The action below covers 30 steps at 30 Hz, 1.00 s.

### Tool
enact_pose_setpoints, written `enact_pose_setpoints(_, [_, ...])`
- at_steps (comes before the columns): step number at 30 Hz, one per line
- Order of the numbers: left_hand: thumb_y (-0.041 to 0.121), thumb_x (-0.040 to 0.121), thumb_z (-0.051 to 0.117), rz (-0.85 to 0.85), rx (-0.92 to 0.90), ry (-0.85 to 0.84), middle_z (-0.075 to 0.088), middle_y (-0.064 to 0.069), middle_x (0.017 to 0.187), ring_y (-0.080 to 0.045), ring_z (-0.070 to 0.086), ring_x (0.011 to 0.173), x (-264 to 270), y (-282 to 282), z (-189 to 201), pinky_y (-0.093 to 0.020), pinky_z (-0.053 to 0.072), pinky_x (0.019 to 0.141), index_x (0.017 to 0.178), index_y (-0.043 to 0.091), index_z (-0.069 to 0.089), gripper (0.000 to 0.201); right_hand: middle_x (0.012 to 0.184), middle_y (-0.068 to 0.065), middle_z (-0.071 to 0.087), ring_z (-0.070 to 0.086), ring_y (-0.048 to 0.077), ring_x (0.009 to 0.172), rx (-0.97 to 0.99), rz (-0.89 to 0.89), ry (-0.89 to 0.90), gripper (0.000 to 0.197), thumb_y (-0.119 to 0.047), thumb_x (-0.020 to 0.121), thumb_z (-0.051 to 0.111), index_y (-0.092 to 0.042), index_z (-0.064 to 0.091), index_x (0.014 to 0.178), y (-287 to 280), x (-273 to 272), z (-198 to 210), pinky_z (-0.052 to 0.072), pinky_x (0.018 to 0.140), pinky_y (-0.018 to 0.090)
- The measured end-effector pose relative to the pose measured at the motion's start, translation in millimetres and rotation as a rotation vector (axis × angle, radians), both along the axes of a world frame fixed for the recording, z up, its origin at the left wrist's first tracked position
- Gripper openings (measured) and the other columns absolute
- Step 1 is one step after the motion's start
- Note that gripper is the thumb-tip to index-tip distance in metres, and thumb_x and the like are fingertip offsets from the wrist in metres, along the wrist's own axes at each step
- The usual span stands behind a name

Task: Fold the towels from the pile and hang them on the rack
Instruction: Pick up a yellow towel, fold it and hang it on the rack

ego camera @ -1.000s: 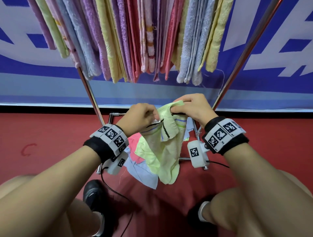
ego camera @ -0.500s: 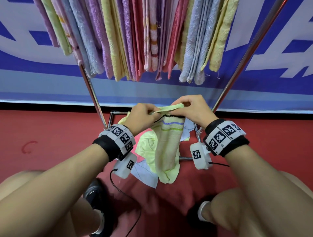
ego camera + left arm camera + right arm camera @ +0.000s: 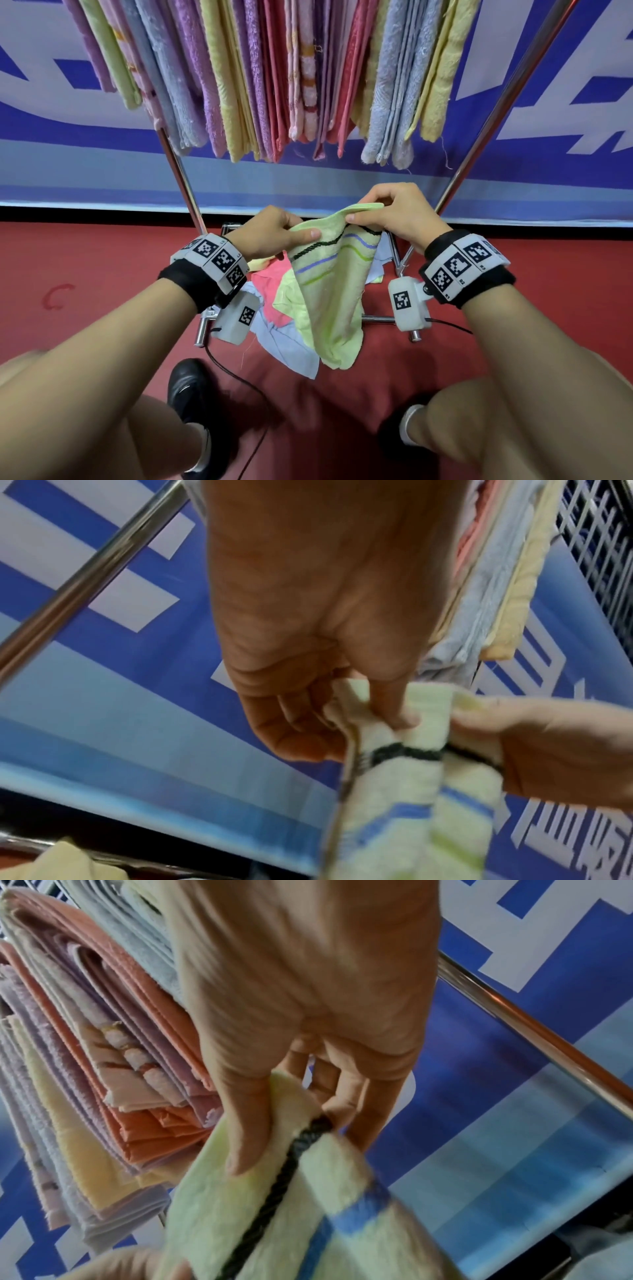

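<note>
A pale green towel (image 3: 329, 294) with black, blue and green stripes hangs between my hands in the middle of the head view. My left hand (image 3: 274, 233) pinches its top edge on the left, thumb on the cloth. My right hand (image 3: 387, 216) pinches the same edge on the right, slightly higher. The wrist views show each thumb pressed on the green towel (image 3: 404, 791) (image 3: 260, 1199). Below it lies the pile (image 3: 274, 308) of pink, yellow and light blue towels on the rack's base. Several folded towels (image 3: 274, 78) hang from the rack above.
Two slanted chrome rack poles (image 3: 181, 185) (image 3: 496, 113) frame the hands. Chrome base bars (image 3: 376, 319) lie on the red floor. A blue and white banner (image 3: 68, 154) stands behind. My knees and black shoes (image 3: 188, 387) are at the bottom, with a black cable trailing.
The hands have drawn apart along the towel's top edge, spreading it wider. The striped end now faces me flatter, and the right hand sits a little higher.
</note>
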<state>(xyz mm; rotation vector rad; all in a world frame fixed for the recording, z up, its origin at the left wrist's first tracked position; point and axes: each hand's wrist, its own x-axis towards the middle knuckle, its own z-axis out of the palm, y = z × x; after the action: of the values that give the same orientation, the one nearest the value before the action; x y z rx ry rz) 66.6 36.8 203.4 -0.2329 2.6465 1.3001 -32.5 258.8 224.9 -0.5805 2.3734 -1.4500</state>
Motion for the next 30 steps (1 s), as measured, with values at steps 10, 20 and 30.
enact_pose_setpoints(10, [0.022, 0.07, 0.088, 0.196, 0.267, 0.158, 0.072, -0.007, 0.078, -0.013, 0.063, 0.071, -3, -11, 16, -0.029, 0.053, 0.074, 0.079, 0.013, 0.076, 0.017, 0.062, -0.022, 0.07, 0.059, -0.01, 0.059, 0.26, 0.071, 0.116, 0.005, -0.027, 0.085, 0.083, -0.023, 0.081, 0.085, 15, -7, -3, 0.047, 0.07, 0.014])
enact_pose_setpoints(20, [0.007, 0.086, 0.077, 0.308, 0.306, 0.335, 0.074, 0.0, 0.078, -0.004, 0.067, 0.066, -3, 1, 14, -0.021, 0.054, 0.064, 0.085, 0.018, 0.076, 0.011, 0.063, -0.019, 0.066, 0.059, -0.003, 0.063, 0.261, -0.068, 0.227, 0.015, -0.032, 0.072, 0.092, -0.027, 0.079, 0.077, 12, -10, -3, 0.037, 0.061, 0.008])
enact_pose_setpoints(30, [0.005, 0.09, 0.07, 0.08, 0.078, 0.302, 0.073, 0.001, 0.089, -0.001, 0.062, 0.074, -1, 0, 18, -0.02, 0.051, 0.074, 0.093, 0.018, 0.068, 0.014, 0.059, -0.021, 0.067, 0.061, 0.0, 0.067, 0.224, -0.081, 0.196, 0.013, -0.041, 0.082, 0.084, -0.03, 0.078, 0.077, 14, -13, -3, 0.048, 0.076, 0.021])
